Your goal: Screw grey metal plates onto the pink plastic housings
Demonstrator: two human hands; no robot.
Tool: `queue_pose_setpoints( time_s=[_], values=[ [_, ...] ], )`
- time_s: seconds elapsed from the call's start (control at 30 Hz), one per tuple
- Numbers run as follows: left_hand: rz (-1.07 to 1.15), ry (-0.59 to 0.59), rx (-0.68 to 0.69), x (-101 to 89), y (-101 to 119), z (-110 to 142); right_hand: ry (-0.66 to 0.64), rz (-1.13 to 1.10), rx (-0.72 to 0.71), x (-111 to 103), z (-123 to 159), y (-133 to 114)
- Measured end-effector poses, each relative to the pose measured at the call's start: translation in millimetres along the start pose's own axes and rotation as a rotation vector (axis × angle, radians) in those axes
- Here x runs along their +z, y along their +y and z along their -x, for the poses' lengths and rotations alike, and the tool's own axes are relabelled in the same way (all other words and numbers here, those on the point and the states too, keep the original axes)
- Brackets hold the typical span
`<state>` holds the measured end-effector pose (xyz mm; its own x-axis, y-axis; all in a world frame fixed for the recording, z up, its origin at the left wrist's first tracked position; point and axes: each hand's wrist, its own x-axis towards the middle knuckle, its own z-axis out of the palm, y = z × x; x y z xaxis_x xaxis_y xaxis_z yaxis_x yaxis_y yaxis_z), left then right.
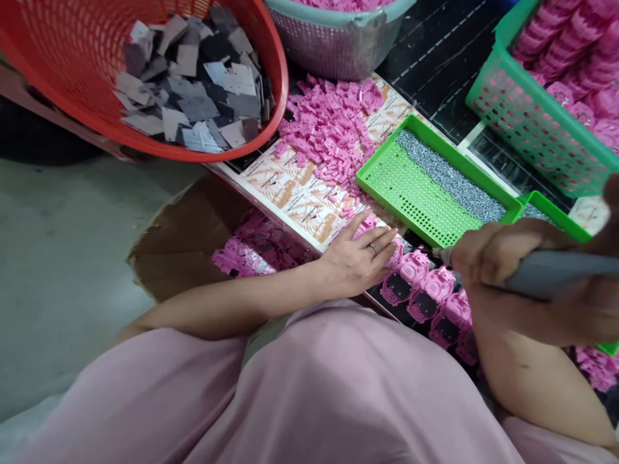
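Observation:
My left hand [355, 258], with a ring on one finger, lies with fingers stretched over pink plastic housings [413, 267] at the table's near edge. Part of the row is hidden beneath it. Several of these housings line up to the right, each with a dark plate [422, 307] set in it. My right hand [491, 258] is wrapped round a grey power screwdriver [551, 274], held nearly level. Its tip points left, close above the housings just right of my left hand. Whether the tip touches a screw I cannot tell.
A green tray [411, 187] of small screws [449, 174] lies beyond my hands. Small pink parts [333, 129] are heaped behind. A red basket [280, 96] holds metal plates [198, 96]. A teal basket [541, 129] stands right. Below the edge, a carton [164, 245] holds pink pieces.

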<state>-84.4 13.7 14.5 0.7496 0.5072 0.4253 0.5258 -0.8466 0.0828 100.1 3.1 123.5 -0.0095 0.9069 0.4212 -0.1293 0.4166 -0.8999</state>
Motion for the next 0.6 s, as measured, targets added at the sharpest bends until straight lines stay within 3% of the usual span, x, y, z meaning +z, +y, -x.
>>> queue_pose_setpoints(
  time_s=[0.13, 0.27, 0.4, 0.5, 0.6],
  values=[
    [-0.006, 0.026, 0.0, 2.1, 0.5, 0.9, -0.101, -0.08, -0.055, 15.7, -2.7, 17.9],
    [-0.002, 0.022, -0.014, 1.8, 1.3, 1.4, -0.03, -0.074, -0.069, 12.3, 0.1, 30.4],
    [-0.017, 0.045, 0.001, 2.4, 2.0, 1.0, -0.133, -0.103, -0.103, 11.9, 0.7, 41.1],
    [-0.027, 0.064, 0.005, 2.7, 1.3, -0.2, -0.176, -0.09, -0.141, 13.6, -1.5, 40.9],
    [-0.006, 0.055, 0.016, 2.4, -0.2, -1.5, -0.099, -0.061, -0.088, 5.3, -6.5, 27.8]
  ],
)
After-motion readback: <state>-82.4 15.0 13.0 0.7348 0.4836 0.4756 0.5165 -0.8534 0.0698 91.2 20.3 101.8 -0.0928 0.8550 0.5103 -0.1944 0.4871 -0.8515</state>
